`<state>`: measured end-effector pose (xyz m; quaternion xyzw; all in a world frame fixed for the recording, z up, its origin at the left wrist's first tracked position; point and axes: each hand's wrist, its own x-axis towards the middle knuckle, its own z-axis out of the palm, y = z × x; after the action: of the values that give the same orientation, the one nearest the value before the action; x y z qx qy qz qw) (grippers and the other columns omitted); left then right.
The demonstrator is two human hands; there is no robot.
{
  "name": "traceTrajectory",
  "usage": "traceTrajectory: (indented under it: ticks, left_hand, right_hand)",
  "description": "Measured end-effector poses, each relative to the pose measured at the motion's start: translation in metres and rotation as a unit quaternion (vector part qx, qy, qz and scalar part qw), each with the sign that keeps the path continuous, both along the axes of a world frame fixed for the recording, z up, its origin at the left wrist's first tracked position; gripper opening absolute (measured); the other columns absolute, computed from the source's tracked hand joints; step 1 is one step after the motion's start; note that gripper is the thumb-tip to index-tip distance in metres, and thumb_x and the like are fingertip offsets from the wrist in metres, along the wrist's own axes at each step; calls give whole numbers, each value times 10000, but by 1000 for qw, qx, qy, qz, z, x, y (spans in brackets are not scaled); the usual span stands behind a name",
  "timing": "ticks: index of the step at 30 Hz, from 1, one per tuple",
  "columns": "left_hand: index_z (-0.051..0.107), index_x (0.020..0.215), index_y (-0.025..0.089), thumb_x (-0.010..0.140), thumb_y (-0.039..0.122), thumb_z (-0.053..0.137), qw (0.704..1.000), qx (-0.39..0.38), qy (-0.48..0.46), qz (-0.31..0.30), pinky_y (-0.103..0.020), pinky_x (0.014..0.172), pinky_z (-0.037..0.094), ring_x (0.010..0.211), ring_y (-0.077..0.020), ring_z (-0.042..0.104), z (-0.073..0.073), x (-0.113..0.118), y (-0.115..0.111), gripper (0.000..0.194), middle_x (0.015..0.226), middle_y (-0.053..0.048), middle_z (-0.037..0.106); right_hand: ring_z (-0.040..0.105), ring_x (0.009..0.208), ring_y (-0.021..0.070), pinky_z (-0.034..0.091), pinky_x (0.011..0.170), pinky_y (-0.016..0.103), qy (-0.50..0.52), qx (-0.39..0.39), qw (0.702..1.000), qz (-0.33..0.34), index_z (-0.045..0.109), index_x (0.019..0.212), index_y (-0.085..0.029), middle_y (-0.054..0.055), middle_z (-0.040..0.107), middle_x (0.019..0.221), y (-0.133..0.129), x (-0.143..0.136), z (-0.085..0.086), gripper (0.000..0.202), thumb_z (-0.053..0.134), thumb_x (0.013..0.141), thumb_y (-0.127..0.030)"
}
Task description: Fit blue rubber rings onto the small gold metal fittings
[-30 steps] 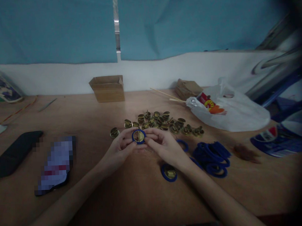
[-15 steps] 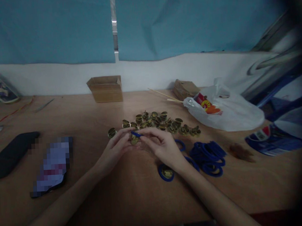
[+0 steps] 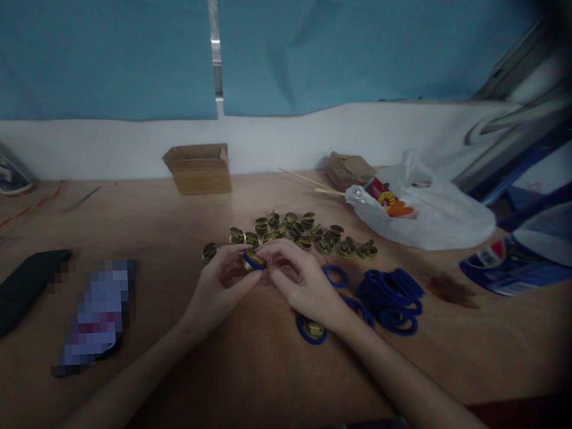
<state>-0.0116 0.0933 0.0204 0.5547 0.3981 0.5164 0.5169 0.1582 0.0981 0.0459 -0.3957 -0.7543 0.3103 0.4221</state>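
Note:
Between my two hands is a small round brass-coloured fitting with a blue ring (image 3: 254, 260) around it. My left hand (image 3: 217, 284) pinches it between thumb and fingers from the left. My right hand (image 3: 301, 280) has its fingertips on its right side, the fingers bent. Just beyond my hands stand several loose brass fittings (image 3: 293, 230) without rings. Right of my right wrist lies a pile of blue rings (image 3: 391, 292), with single rings around it. Below that wrist, a brass fitting sits inside a blue ring (image 3: 312, 328) on the table.
An opened cardboard box (image 3: 199, 174) and a smaller carton (image 3: 349, 169) stand by the wall. At right are a white plastic bag (image 3: 437, 214), a blue printed container (image 3: 501, 265) and a brown patch (image 3: 453, 289). Left lie a phone (image 3: 96, 317) and a dark flat case (image 3: 26, 292).
The fitting has been turned in my fingers, so the blue ring now shows around its near side. My left thumb has moved to the ring's lower edge. The view has shifted slightly.

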Motion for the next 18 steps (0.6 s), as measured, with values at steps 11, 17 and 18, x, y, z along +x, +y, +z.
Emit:
traceTrajectory:
  ticks: [11,17,18]
  left_hand:
    - [545,1161,217,747,228,740,937,238,251,53,-257,761,573,829,-149,699,-11,-10,-4,457,1040,-41,700]
    - [547,1077,208,770,192,714,914,278,283,82,-236,700,573,785,-145,701,-12,-7,-5,350,953,-30,702]
    - [552,1066,207,771,182,711,912,280,287,85,-236,697,569,787,-147,698,-12,-7,-5,337,938,-29,700]
  right_hand:
    - [657,786,146,534,654,257,49,-142,989,9,557,1015,-219,21,671,911,-2,-1,2,239,652,805,-283]
    - [660,825,152,541,676,269,33,-122,992,15,567,1026,-216,31,683,919,-3,-2,3,176,577,857,-264]
    - [660,834,155,542,683,273,29,-119,992,16,567,1032,-215,34,683,922,-3,-2,3,175,569,865,-269]
